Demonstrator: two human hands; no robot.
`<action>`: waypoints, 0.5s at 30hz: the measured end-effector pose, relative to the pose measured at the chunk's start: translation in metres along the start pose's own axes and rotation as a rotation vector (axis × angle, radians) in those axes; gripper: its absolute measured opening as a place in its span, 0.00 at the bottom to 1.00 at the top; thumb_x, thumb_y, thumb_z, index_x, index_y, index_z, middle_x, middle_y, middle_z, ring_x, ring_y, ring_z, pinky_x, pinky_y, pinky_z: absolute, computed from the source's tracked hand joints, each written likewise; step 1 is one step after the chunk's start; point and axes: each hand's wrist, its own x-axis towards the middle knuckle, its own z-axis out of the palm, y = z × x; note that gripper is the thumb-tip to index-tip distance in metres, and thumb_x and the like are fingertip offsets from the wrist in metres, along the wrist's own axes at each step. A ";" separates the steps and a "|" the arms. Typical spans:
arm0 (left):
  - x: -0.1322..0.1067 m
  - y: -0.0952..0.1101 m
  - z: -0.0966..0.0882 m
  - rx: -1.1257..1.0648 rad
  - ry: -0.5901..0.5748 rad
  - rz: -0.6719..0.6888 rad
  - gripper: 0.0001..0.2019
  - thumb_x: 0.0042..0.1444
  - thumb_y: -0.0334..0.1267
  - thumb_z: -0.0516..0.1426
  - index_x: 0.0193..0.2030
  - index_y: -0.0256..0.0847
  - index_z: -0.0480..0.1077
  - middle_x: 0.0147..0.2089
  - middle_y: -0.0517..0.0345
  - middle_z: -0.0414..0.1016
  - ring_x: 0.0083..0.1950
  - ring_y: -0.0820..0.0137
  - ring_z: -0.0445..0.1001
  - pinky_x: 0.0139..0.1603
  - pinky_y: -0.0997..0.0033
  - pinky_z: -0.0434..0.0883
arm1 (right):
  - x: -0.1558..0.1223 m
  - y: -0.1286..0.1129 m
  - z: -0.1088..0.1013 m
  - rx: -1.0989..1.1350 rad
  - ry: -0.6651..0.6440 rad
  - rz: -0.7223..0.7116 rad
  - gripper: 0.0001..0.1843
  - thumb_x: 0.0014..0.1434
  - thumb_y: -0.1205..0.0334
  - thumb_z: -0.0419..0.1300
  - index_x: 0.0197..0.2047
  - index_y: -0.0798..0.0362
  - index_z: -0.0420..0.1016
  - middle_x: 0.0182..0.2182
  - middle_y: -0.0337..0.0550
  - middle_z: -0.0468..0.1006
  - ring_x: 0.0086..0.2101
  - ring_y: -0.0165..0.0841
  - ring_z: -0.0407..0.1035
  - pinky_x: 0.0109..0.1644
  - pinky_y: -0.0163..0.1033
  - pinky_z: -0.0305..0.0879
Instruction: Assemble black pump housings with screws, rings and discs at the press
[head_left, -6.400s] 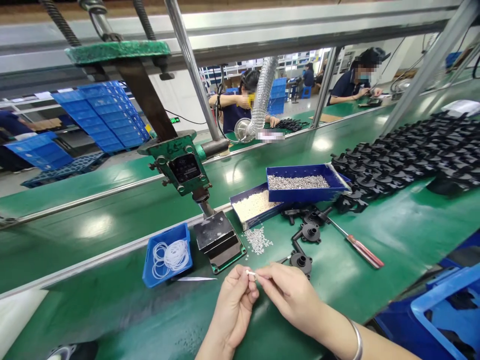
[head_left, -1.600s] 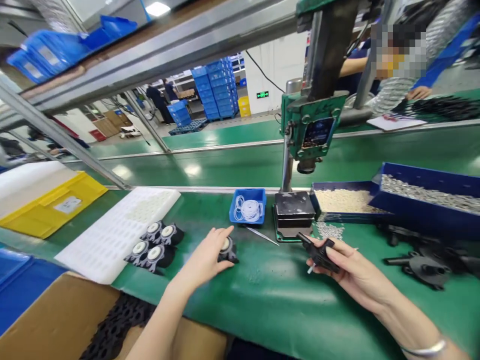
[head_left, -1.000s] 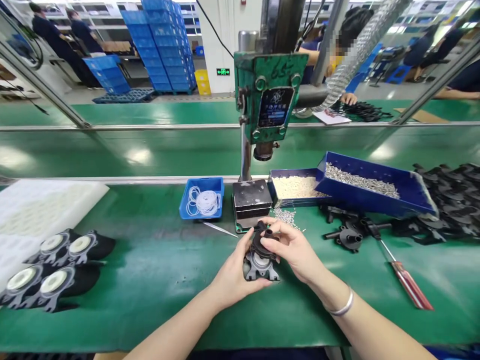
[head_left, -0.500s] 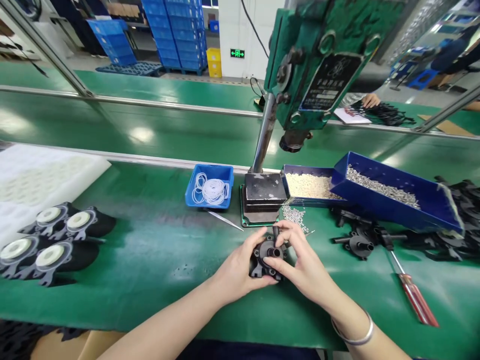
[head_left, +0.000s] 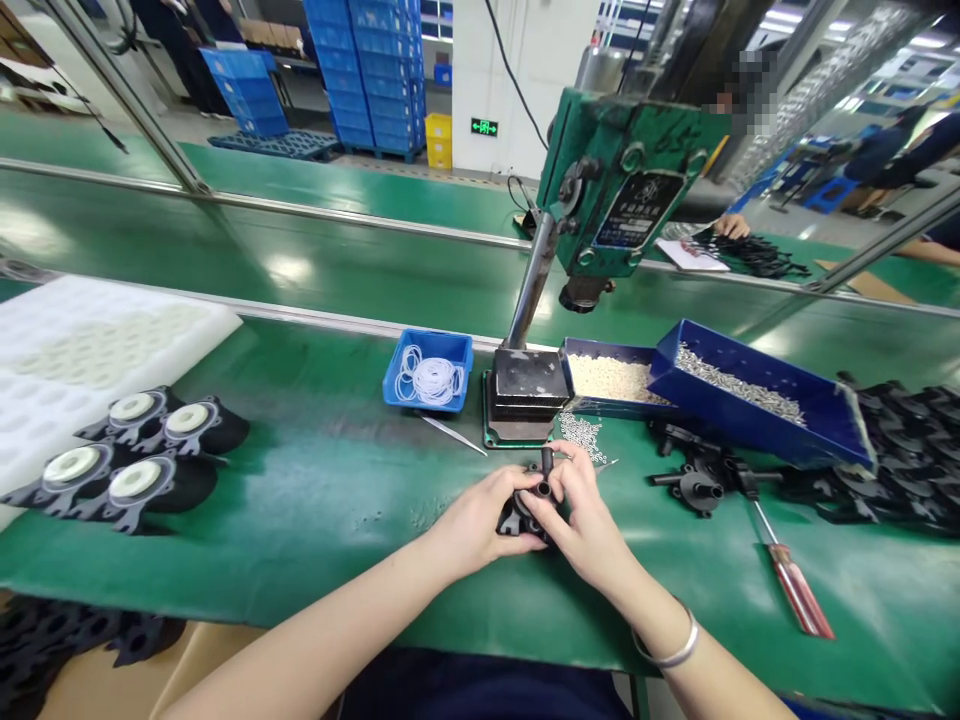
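My left hand [head_left: 480,520] is closed around the side of a black plastic pump housing [head_left: 514,522], thumb at the front and fingers behind. My right hand [head_left: 581,510] grips a black pump cover [head_left: 547,462] with pipe stubs, one pointing up and one facing me, against the top of the housing. Fingers hide much of both parts, so I cannot tell whether the cover sits fully on. Beyond the hands stand the press base [head_left: 531,375] and a small heap of tiny rings [head_left: 580,437]. A pair of tweezers [head_left: 454,434] lies to the left of the base.
A blue tray of white sealing rings [head_left: 391,390] stands left of the press [head_left: 600,215]. Blue bins of pale pieces [head_left: 611,375] and metal screws [head_left: 772,425] are right. Several housings with white discs [head_left: 139,478], a red-handled screwdriver [head_left: 799,590] and more black covers [head_left: 697,488] lie around.
My view has shifted, showing more of the press. The cover looks more tilted on the housing, its front stub higher. Both hands keep their hold.
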 end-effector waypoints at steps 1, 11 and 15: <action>0.000 0.000 0.000 0.008 0.001 0.001 0.35 0.49 0.41 0.70 0.60 0.47 0.60 0.63 0.45 0.70 0.62 0.56 0.72 0.62 0.52 0.71 | 0.000 0.001 0.001 0.000 0.019 -0.010 0.16 0.67 0.56 0.56 0.33 0.48 0.51 0.53 0.51 0.59 0.61 0.40 0.55 0.60 0.47 0.60; 0.001 0.011 -0.003 0.053 -0.007 -0.099 0.32 0.47 0.42 0.70 0.57 0.46 0.63 0.58 0.50 0.74 0.60 0.57 0.74 0.60 0.54 0.71 | 0.006 -0.003 -0.014 0.081 -0.098 0.009 0.16 0.64 0.52 0.60 0.33 0.49 0.58 0.54 0.51 0.61 0.62 0.42 0.56 0.63 0.51 0.59; 0.012 0.040 -0.027 0.095 0.050 -0.039 0.31 0.45 0.42 0.71 0.55 0.46 0.65 0.56 0.53 0.75 0.57 0.59 0.75 0.59 0.58 0.72 | 0.033 -0.030 -0.076 0.164 0.026 -0.138 0.09 0.67 0.54 0.58 0.38 0.49 0.65 0.59 0.50 0.64 0.60 0.42 0.63 0.62 0.53 0.63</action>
